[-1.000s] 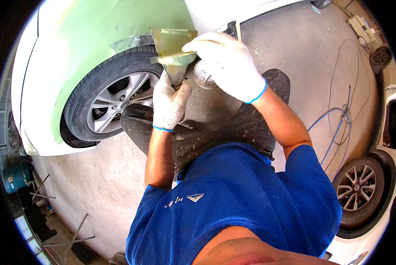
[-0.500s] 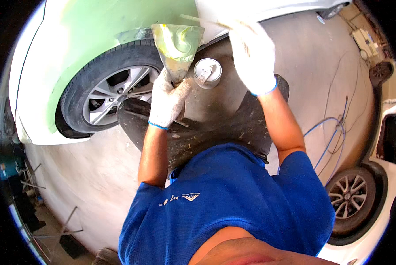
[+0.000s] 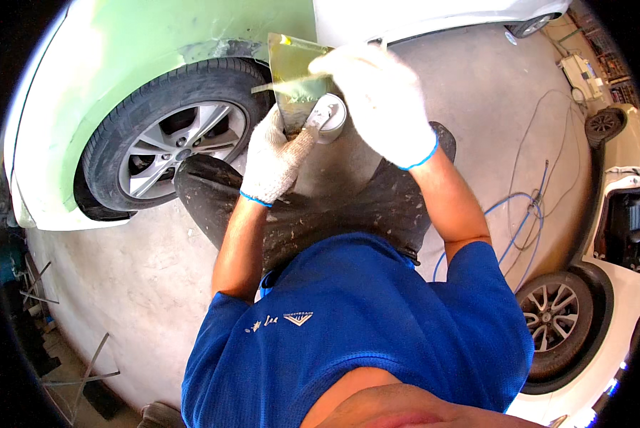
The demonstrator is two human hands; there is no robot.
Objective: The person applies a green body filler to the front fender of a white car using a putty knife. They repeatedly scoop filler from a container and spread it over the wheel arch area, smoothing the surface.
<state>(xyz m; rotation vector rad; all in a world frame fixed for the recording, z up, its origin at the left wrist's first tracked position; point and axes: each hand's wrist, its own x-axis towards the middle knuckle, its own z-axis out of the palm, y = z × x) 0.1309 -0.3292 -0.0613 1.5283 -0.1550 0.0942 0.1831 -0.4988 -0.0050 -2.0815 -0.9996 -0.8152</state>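
My left hand [image 3: 271, 162], in a white knit glove with a blue cuff, is closed round the lower end of a wide putty knife [image 3: 288, 57]. Its broad blade points up and away from me, and yellow-green filler is spread on it. My right hand [image 3: 387, 103], gloved the same way, holds a thin, pale spreader [image 3: 270, 88] seen nearly edge-on. That spreader lies across the knife's blade and is smeared by motion; the right fingers partly hide it. Just behind the left thumb stands a white round can [image 3: 338, 123] with grey smears on top.
A car's pale green fender [image 3: 148, 50] and front wheel [image 3: 180, 153] are close at left. Another white car [image 3: 434, 14] stands ahead. Blue and grey hoses [image 3: 530, 207] lie on the floor at right, near another car's wheel [image 3: 559, 314]. My dark trousered knees flank the can.
My right hand has come left and down, bringing the spreader from above the blade to across it. The filler has thinned over the blade's upper part. The knife has turned slightly.
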